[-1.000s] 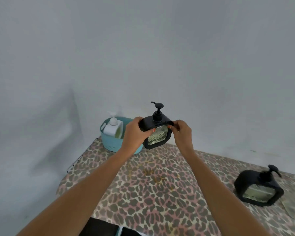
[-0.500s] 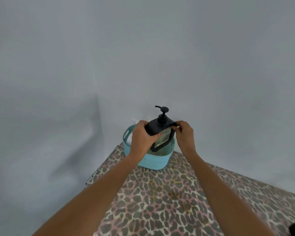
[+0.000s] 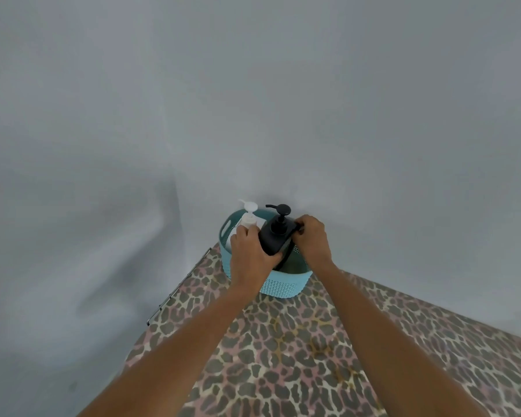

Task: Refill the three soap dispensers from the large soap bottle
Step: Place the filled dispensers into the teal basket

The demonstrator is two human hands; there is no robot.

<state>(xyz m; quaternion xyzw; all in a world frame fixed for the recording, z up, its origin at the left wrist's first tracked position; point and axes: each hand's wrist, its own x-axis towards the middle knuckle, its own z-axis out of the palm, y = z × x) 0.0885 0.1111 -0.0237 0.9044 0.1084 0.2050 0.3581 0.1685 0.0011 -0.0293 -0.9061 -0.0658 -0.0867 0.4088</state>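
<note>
Both my hands hold a black soap dispenser (image 3: 276,236) with a black pump, over the open top of a teal basket (image 3: 283,285) at the table's far left corner. My left hand (image 3: 250,256) grips its left side and my right hand (image 3: 312,240) grips its right top edge. The dispenser's lower part sits inside the basket rim. A white pump dispenser (image 3: 248,219) stands in the basket just left of the black one, partly hidden by my left hand.
The table wears a leopard-print cloth (image 3: 298,350). Its left edge (image 3: 178,285) runs close to a grey wall, and the basket sits near the corner against the back wall.
My hands have carried the black dispenser forward and down, from in front of the basket to inside its rim. The view has swung left, so the second black dispenser is out of frame.
</note>
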